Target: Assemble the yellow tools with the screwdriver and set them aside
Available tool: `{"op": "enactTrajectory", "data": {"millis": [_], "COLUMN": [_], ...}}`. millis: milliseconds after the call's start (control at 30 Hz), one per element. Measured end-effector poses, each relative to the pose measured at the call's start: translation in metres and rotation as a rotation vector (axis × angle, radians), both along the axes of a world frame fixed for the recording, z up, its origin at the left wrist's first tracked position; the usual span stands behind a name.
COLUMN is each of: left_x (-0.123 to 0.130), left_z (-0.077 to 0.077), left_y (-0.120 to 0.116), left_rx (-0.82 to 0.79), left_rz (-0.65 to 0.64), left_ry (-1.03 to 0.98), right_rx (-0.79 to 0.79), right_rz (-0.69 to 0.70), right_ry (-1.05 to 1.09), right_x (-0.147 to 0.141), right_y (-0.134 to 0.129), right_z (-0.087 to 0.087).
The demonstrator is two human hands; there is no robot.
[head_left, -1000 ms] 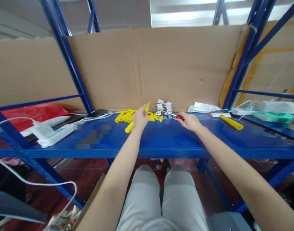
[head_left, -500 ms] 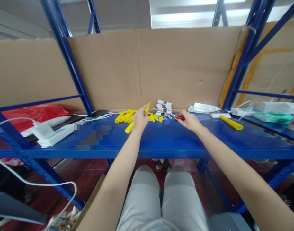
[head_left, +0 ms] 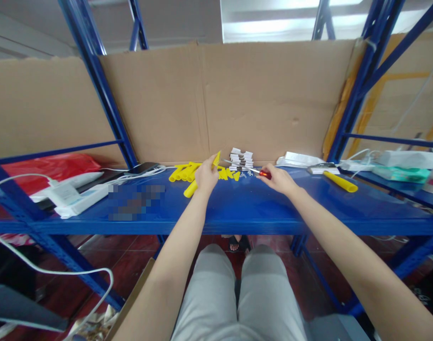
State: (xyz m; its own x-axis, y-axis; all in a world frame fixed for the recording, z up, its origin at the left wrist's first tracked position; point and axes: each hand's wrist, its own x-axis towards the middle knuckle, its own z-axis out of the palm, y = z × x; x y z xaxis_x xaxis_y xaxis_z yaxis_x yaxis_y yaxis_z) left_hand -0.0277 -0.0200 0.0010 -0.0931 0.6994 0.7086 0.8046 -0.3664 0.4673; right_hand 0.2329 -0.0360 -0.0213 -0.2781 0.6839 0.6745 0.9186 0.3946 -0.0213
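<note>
My left hand is closed on a yellow piece whose pointed end sticks up above the fingers. My right hand grips the red handle of scissors; their metal blades point left toward the yellow piece, and a small gap lies between. Several yellow tubes lie left of my left hand, and one yellow tube is beside its wrist. Small yellow cut pieces lie between my hands. Behind them is a stack of white pieces.
A yellow tube and white packets lie on the right of the blue shelf. At left are a power strip, cables and a black phone. Cardboard stands behind; blue posts flank it.
</note>
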Motion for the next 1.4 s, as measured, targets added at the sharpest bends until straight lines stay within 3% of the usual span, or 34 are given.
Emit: {"op": "enactTrajectory", "data": {"millis": [333, 700, 1033, 1200, 1400], "left_x": [-0.001, -0.002, -0.002, -0.002, -0.003], "left_z": [-0.001, 0.001, 0.001, 0.001, 0.001], "left_y": [0.0, 0.0, -0.001, -0.001, 0.0], "left_rx": [-0.001, -0.024, -0.02, -0.025, -0.018], "left_rz": [0.006, 0.004, -0.008, -0.007, 0.004], "left_ry": [0.02, 0.021, 0.033, 0.027, 0.008], "right_rx": [0.03, -0.058, -0.048, -0.038, -0.024], "right_rz": [-0.014, -0.028, -0.04, -0.054, 0.009], "right_ry": [-0.09, -0.12, -0.028, -0.081, -0.117], "right_x": [0.0, -0.006, -0.003, -0.001, -0.005], "right_y": [-0.005, -0.009, -0.004, -0.004, -0.008], "right_z": [0.002, 0.006, 0.003, 0.003, 0.004]}}
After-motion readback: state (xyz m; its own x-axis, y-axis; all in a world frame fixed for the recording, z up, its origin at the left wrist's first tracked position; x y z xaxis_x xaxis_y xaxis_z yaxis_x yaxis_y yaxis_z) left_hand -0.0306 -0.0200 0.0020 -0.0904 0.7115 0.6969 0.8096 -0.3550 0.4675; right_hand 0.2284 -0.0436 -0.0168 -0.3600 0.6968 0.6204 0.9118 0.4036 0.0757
